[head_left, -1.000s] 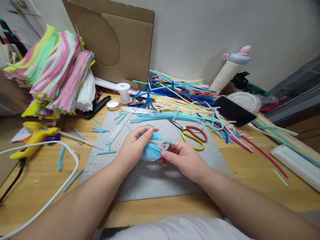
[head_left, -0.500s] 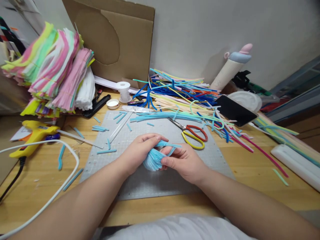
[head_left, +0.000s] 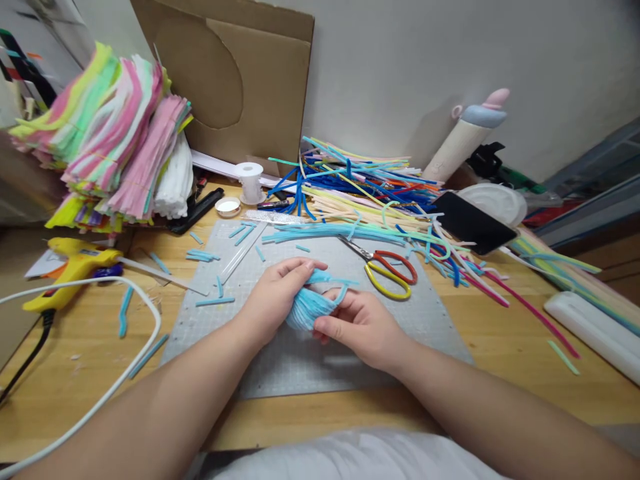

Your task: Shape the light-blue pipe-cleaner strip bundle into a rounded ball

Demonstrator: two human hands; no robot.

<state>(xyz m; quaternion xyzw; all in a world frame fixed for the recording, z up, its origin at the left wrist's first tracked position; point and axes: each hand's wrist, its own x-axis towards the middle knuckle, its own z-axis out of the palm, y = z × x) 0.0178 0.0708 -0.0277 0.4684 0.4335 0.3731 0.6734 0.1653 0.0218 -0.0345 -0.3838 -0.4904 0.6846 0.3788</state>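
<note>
A light blue bundle of wound pipe cleaner (head_left: 311, 307) is held above the grey cutting mat (head_left: 280, 363) by both hands. My left hand (head_left: 274, 298) wraps its fingers over the bundle's left and top side. My right hand (head_left: 361, 325) pinches the bundle's right side with thumb and fingers, and a loose blue end sticks out between them. Red-and-yellow scissors (head_left: 386, 270) lie on the mat just beyond my right hand.
A heap of coloured pipe cleaners (head_left: 367, 193) lies at the back. A yellow glue gun (head_left: 70, 270) with a white cable (head_left: 120, 377) is at the left, under stacked pastel bundles (head_left: 110, 140). A black phone (head_left: 473, 223), a bottle (head_left: 463, 137), a thread spool (head_left: 249, 181) and cardboard (head_left: 235, 80) stand behind.
Both hands have turned the blue bundle slightly and shifted their fingers on it. The right thumb has moved lower on the bundle.
</note>
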